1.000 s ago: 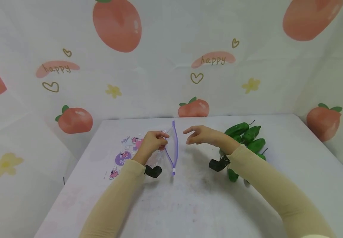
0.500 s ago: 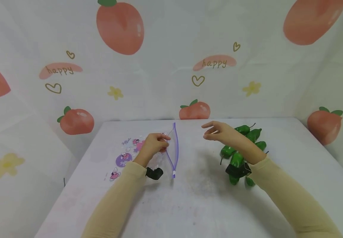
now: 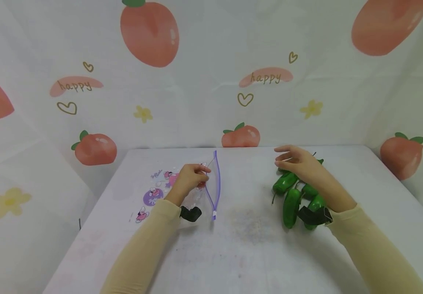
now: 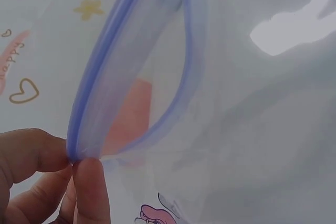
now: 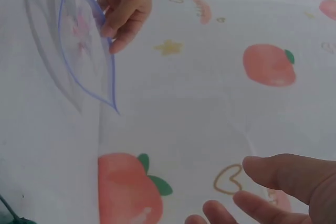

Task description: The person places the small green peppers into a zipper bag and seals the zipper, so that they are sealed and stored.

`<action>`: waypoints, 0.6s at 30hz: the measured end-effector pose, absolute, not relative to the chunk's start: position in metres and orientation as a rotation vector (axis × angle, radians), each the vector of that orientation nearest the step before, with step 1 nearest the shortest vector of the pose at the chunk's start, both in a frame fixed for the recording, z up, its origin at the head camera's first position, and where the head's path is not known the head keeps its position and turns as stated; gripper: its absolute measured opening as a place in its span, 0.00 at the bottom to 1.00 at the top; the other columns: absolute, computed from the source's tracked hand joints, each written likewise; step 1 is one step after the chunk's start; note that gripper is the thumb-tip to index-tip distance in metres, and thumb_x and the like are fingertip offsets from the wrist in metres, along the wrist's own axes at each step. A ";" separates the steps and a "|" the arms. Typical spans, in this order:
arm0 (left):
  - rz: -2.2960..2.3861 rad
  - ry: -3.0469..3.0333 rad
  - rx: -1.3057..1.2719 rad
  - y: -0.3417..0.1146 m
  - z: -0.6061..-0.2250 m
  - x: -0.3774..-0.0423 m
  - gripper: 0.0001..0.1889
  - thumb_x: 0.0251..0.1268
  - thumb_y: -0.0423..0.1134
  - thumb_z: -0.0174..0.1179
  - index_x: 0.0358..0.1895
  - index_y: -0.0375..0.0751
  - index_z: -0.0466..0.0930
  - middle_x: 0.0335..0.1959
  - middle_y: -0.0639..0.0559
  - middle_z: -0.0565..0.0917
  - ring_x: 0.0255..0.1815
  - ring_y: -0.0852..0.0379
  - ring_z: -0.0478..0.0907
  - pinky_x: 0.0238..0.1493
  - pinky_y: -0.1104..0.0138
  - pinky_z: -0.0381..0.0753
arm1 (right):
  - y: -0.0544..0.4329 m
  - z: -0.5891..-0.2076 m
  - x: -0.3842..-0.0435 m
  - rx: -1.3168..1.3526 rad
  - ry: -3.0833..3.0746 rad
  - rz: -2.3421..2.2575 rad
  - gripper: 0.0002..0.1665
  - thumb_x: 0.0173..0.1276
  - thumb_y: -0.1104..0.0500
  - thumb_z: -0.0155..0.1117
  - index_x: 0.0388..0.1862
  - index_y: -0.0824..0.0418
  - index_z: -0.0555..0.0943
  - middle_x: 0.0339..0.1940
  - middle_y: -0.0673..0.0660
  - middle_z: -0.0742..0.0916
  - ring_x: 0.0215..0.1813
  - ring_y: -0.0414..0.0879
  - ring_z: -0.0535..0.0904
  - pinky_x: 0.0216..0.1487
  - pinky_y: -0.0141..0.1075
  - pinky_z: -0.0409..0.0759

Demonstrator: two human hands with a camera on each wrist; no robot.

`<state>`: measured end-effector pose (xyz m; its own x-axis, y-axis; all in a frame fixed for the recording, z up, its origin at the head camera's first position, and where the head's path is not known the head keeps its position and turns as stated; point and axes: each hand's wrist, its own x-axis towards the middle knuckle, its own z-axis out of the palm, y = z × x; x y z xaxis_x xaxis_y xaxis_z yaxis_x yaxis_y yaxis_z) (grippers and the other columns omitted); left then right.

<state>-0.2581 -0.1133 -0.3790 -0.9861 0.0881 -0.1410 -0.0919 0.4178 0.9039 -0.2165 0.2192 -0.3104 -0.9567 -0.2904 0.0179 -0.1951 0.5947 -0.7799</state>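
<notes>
My left hand [image 3: 189, 181] pinches the edge of a clear zip bag [image 4: 252, 129] with a purple zip rim and pink cartoon prints. The bag's mouth gapes toward the right, and in the left wrist view thumb and fingertips hold the rim at one side. My right hand [image 3: 299, 163] hovers over a pile of green peppers [image 3: 291, 208], its fingers loosely bent and holding nothing. Part of the pile is hidden under this hand and its wrist strap. In the right wrist view, one pepper's stem [image 5: 10, 211] shows at the lower left corner.
The white table [image 3: 226, 261] carries the bag on its left and the peppers on its right. Behind it hangs a cloth backdrop [image 3: 196, 102] printed with peaches, hearts and flowers. Faint smudges [image 3: 249, 228] mark the tabletop between the bag and the peppers.
My right hand has moved right, from beside the bag's mouth to above the peppers. The left hand keeps its pinch on the bag in about the same place.
</notes>
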 end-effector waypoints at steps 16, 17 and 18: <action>1.609 2.501 0.003 -0.114 -0.379 -0.256 0.14 0.57 0.28 0.62 0.48 0.31 0.83 0.28 0.47 0.81 0.23 0.59 0.76 0.30 0.69 0.83 | 0.250 -0.319 -0.205 -0.367 2.888 -1.399 0.30 0.73 0.48 0.56 0.70 0.59 0.67 0.58 0.62 0.80 0.53 0.39 0.78 0.50 0.31 0.74; 1.609 2.502 0.008 -0.115 -0.379 -0.257 0.14 0.57 0.28 0.62 0.48 0.31 0.83 0.28 0.47 0.81 0.23 0.59 0.76 0.30 0.70 0.83 | 0.252 -0.321 -0.205 -0.371 2.894 -1.422 0.30 0.73 0.49 0.56 0.69 0.59 0.68 0.56 0.59 0.81 0.51 0.33 0.77 0.48 0.27 0.74; 1.609 2.501 0.010 -0.115 -0.379 -0.257 0.14 0.57 0.28 0.62 0.48 0.30 0.83 0.28 0.47 0.81 0.23 0.59 0.76 0.30 0.70 0.83 | 0.253 -0.322 -0.205 -0.383 2.900 -1.445 0.29 0.73 0.50 0.57 0.69 0.59 0.68 0.55 0.55 0.82 0.50 0.29 0.76 0.46 0.23 0.73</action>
<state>-0.2569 -0.1152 -0.3794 -0.9860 0.0954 -0.1365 -0.0846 0.4186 0.9042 -0.2053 0.2533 -0.3222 -0.9653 -0.1543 0.2107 -0.2611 0.5819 -0.7702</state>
